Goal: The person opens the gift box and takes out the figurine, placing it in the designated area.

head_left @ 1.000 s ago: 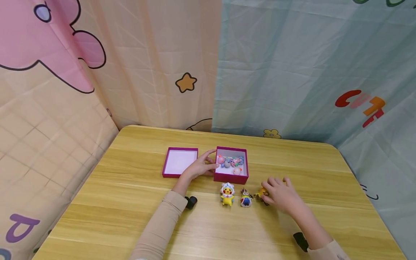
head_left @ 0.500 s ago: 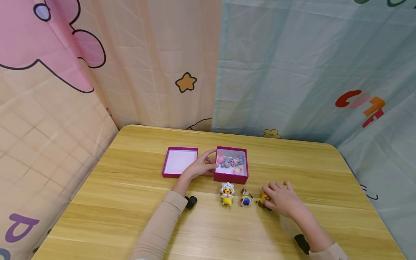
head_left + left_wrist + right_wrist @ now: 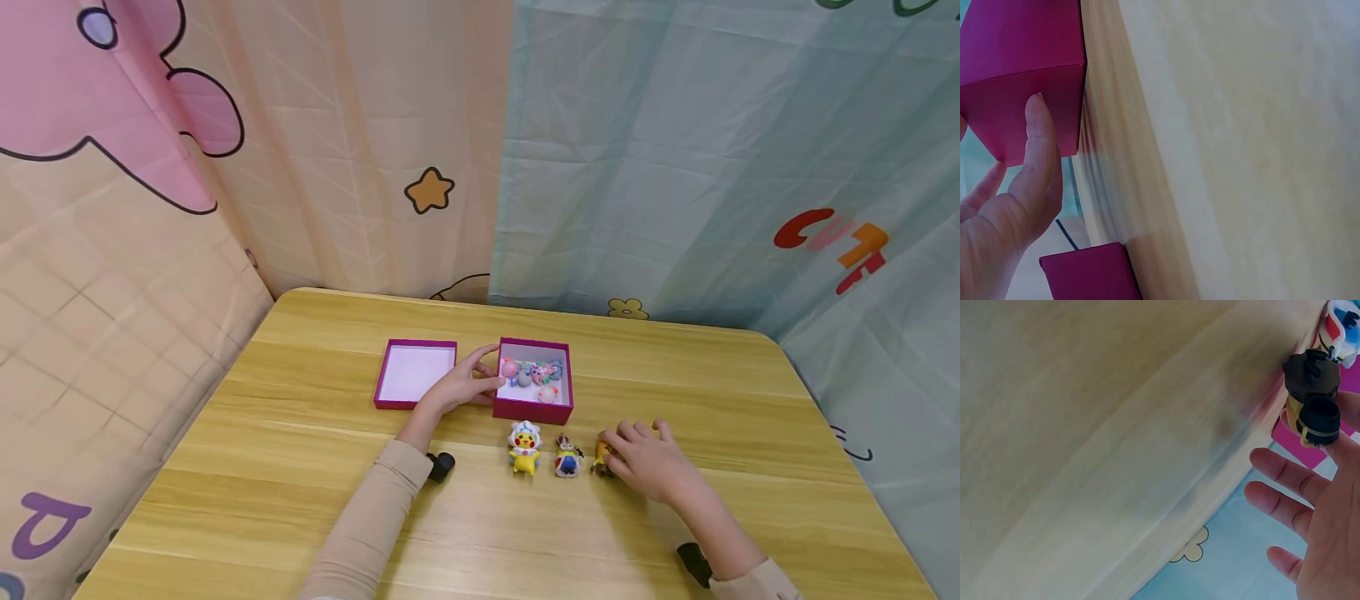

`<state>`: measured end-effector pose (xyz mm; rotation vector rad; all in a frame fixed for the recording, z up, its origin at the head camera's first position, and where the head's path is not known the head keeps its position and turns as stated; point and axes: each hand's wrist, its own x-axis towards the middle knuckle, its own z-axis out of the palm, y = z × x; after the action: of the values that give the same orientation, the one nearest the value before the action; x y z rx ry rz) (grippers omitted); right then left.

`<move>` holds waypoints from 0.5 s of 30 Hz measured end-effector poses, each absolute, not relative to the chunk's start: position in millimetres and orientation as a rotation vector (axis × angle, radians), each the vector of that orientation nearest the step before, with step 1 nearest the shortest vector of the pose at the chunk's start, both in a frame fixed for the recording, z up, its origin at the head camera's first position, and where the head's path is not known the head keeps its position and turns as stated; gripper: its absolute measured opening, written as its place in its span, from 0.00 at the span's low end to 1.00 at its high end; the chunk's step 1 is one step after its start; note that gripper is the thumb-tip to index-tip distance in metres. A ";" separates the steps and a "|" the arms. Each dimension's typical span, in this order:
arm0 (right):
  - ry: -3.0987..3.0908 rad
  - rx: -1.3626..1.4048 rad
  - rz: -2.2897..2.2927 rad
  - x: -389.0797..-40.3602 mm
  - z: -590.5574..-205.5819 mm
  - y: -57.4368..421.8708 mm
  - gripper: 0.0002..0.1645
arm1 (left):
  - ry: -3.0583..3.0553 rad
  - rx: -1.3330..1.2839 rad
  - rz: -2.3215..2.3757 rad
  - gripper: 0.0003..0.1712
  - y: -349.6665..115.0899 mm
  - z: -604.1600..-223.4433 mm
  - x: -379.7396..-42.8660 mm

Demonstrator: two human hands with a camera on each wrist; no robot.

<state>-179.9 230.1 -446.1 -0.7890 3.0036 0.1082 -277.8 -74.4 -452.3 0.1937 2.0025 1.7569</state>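
Note:
My left hand touches the left side of a magenta box, its fingers extended. In the left wrist view a fingertip presses on the box's outer wall. Small pastel toys lie inside the box. My right hand pinches a yellow figurine with dark parts between thumb and index finger, the other fingers spread. In the right wrist view the figurine shows a brown piece and a black round piece. To its left stand a crowned yellow figurine and a Pikachu figurine with a white hood.
A shallow magenta lid with a white inside lies left of the box, close by my left wrist. The wooden table ends at a back edge against printed curtains. Black camera pieces sit at my wrists.
My right hand and the yellow figurine shifted slightly right, then back left toward the crowned figurine; the figurine turned a little. The left hand and box have stayed still.

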 end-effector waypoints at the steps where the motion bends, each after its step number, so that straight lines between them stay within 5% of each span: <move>1: 2.999 -0.782 0.107 -179.6 -446.3 229.9 0.17 | 2.007 0.188 1.761 0.40 -74.0 -453.7 -278.3; 15: 2.985 -0.778 0.047 -176.7 -448.1 228.8 0.17 | 2.021 0.167 1.772 0.39 -72.5 -455.8 -279.5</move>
<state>-176.7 228.8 -448.1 -0.7784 2.9851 0.0475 -279.5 -72.5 -455.8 0.1671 2.0206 1.7719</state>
